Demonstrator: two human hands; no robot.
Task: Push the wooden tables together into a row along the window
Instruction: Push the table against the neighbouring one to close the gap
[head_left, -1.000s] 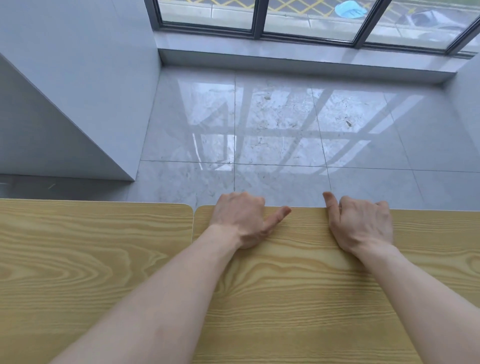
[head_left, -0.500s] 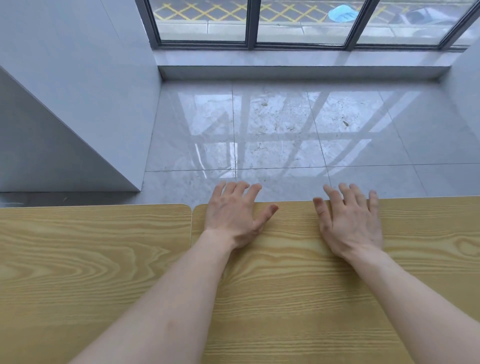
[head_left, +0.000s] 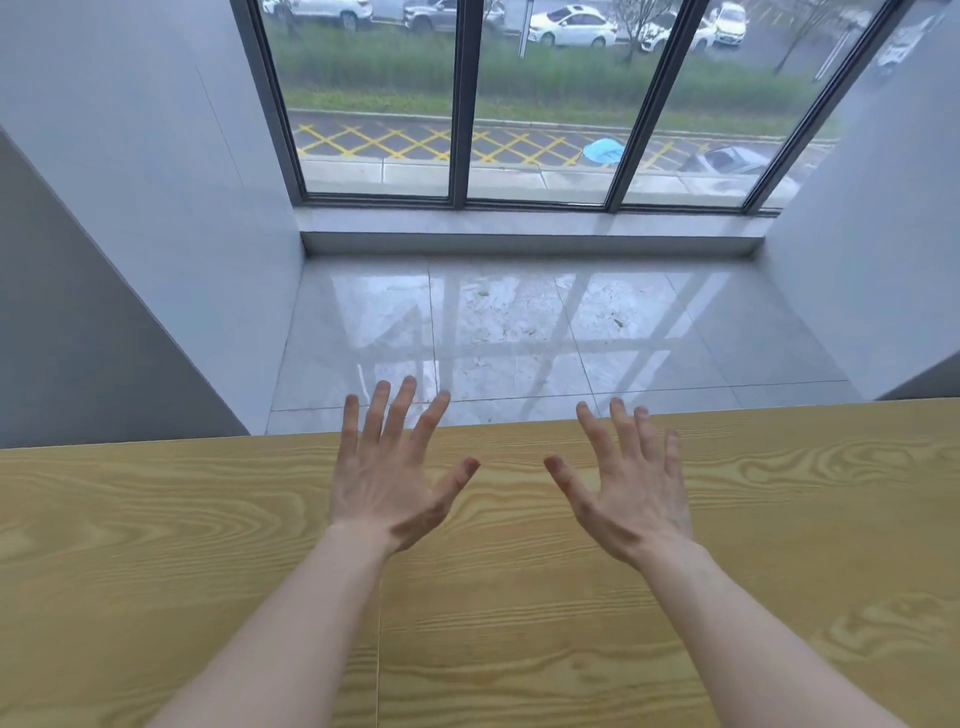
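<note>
Hovering over the tables' far edge, left hand (head_left: 387, 480) and right hand (head_left: 631, 493) are both spread wide, gripping nothing. Left table (head_left: 156, 545) and right table (head_left: 805, 519) sit flush, seam between them, facing the window (head_left: 540, 104).

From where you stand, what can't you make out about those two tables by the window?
- Table legs: hidden under the tops of the left table and right table in the head view.
- Table ends: cut off by the left, right and bottom edges.
- Seam between them: its far part is covered by the left hand and forearm.
- Whether either hand, including the right hand, touches the wood: cannot tell from above.
</note>
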